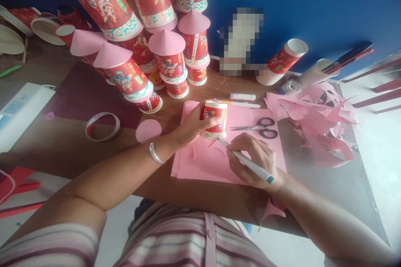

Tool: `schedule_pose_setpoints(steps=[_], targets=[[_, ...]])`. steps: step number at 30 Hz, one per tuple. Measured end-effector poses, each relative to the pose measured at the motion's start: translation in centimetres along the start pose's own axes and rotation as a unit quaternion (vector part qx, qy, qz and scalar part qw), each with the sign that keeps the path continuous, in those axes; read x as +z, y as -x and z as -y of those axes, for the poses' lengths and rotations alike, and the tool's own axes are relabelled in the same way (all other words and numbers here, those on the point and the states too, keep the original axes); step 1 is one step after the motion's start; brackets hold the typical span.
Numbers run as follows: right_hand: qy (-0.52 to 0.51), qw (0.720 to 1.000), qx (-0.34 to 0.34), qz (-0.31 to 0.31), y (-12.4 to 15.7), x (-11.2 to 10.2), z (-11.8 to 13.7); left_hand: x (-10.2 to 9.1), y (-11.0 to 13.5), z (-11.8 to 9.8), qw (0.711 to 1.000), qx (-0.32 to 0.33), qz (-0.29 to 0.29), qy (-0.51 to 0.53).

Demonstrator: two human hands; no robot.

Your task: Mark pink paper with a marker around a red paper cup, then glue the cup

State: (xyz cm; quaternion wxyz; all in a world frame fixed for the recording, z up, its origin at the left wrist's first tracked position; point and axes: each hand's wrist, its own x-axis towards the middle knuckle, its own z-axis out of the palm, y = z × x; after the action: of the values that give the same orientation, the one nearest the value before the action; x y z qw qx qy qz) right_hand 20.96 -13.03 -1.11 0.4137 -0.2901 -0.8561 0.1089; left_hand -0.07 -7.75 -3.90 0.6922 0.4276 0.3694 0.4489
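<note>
My left hand [193, 127] is closed around a red paper cup [219, 112] with a white band at its bottom, held upright over the pink paper sheets [206, 167]. Dark squiggles show on that white band. Between the fingers of my right hand [253, 158] is a white marker pen [255, 167] with a green end; its tip meets the lower band of the cup. Scissors [261, 128] with dark handles lie on the pink sheets just beyond my right hand. A pink paper disc [148, 131] rests on the table near my left forearm.
Stacked red cups with pink cone roofs [167, 44] stand at the back left. Pink paper scraps [322, 125] heap on the right. A glue stick [242, 96], a paper ring [102, 126], more cups [286, 56] and a pen holder [316, 73] are on the table [75, 154].
</note>
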Motion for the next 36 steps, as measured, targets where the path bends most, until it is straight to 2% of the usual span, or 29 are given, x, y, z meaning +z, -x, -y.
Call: schedule_pose_setpoints(steps=[8,18,36], targets=[[-0.024,0.999,0.039,0.009,-0.24,-0.23,0.13,0.07,-0.03,-0.21,1.0,-0.002,-0.004,-0.009],[0.002,1.0,-0.007,-0.006,-0.1,0.06,-0.13,0.23,-0.03,-0.38,1.0,0.001,0.002,0.011],[0.031,0.999,-0.014,-0.02,0.05,0.03,-0.39,-0.04,0.09,-0.14,1.0,-0.018,0.005,0.019]])
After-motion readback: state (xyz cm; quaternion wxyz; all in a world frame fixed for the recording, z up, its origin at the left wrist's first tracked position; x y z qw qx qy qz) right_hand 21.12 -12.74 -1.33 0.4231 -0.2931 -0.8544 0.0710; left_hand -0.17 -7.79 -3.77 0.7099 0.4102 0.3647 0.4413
